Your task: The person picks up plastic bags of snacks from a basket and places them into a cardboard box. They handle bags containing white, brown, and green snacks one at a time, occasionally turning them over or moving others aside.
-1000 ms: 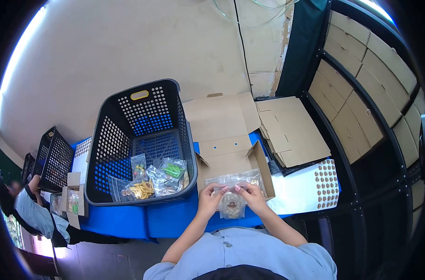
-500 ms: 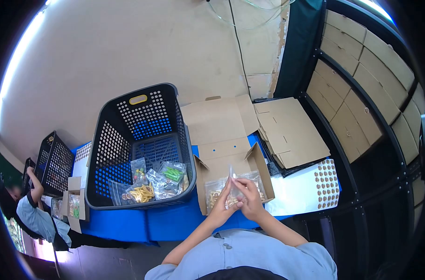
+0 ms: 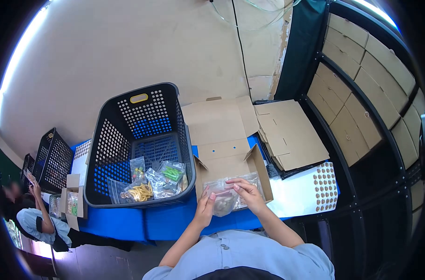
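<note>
A clear zip bag (image 3: 225, 204) with pale contents I cannot make out hangs tilted between my hands, over the front of an open cardboard box (image 3: 264, 181). My left hand (image 3: 204, 211) grips its left side, thumb on the front. My right hand (image 3: 250, 195) has its fingers closed at the bag's upper right edge. Behind them, another clear bag (image 3: 253, 178) lies inside the box, partly hidden by my hands. The box lid (image 3: 215, 122) is folded back toward the wall.
Left of the box stands a large black basket (image 3: 187, 154) holding several bags, some with yellow or green pieces. Flattened cardboard (image 3: 292, 135) and a sticker sheet (image 3: 296, 196) lie to the right. Boxes fill a shelf (image 3: 357, 186). A co-worker (image 3: 40, 224) stands far left.
The bag has turned from edge-on and upright to face me, lower and nearer my body. My hands have moved apart to its two sides. The co-worker's raised hand now holds something.
</note>
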Demonstrator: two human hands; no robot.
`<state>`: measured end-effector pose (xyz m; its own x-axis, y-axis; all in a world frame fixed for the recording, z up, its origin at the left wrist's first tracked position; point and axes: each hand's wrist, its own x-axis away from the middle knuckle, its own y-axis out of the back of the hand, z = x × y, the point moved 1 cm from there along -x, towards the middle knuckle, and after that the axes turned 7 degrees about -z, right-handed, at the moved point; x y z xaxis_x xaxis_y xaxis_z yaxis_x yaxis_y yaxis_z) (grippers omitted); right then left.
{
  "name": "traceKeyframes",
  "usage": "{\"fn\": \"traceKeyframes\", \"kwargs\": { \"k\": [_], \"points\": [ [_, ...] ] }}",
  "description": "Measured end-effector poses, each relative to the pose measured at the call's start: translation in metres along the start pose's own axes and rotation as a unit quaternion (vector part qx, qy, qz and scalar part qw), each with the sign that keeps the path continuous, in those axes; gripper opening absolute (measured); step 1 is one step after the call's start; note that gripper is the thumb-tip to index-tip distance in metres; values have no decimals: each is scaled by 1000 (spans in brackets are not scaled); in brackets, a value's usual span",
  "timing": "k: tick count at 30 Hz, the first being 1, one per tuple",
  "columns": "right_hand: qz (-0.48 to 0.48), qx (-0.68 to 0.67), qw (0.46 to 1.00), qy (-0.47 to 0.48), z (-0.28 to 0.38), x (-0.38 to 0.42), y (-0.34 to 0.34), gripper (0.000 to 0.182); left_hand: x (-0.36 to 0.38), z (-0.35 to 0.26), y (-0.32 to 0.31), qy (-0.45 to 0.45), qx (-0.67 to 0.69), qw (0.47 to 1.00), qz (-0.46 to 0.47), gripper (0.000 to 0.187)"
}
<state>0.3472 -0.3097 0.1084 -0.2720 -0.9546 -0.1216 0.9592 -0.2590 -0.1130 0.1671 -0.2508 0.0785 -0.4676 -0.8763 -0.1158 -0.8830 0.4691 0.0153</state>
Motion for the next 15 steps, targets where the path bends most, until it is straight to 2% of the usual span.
{"fn": "traceKeyframes", "kwargs": {
  "k": [3,5,6,8,9,10,11,12,13,14,15],
  "points": [
    [-31,54,998,31,13,1,-2,29,-3,7,6,-13,7,1000,-16,50],
    [-125,58,990,35,19,2,0,28,-6,-19,5,-43,66,995,-52,60],
    [-126,59,990,33,21,3,-1,28,-6,-16,3,-42,67,996,-52,60],
    [-35,211,966,144,24,6,-11,27,-4,-8,-7,-133,12,991,8,68],
    [-19,207,969,131,26,8,-21,31,2,-6,-17,-132,14,991,8,68],
    [-20,208,969,131,25,8,-25,31,10,-2,-31,-66,92,993,-20,64],
    [-49,266,947,172,23,8,-27,34,14,0,-37,-1,168,985,-47,61],
    [-79,321,920,212,22,7,-30,37,13,-7,-37,-2,167,985,-46,61],
    [-178,314,913,192,29,10,-36,40,12,-18,-38,20,163,986,-20,56],
    [-180,314,913,189,25,10,-35,40,12,-23,-37,44,159,986,6,52],
    [-190,244,939,148,15,9,-32,37,12,-19,-34,43,134,990,4,45]
  ]
}}
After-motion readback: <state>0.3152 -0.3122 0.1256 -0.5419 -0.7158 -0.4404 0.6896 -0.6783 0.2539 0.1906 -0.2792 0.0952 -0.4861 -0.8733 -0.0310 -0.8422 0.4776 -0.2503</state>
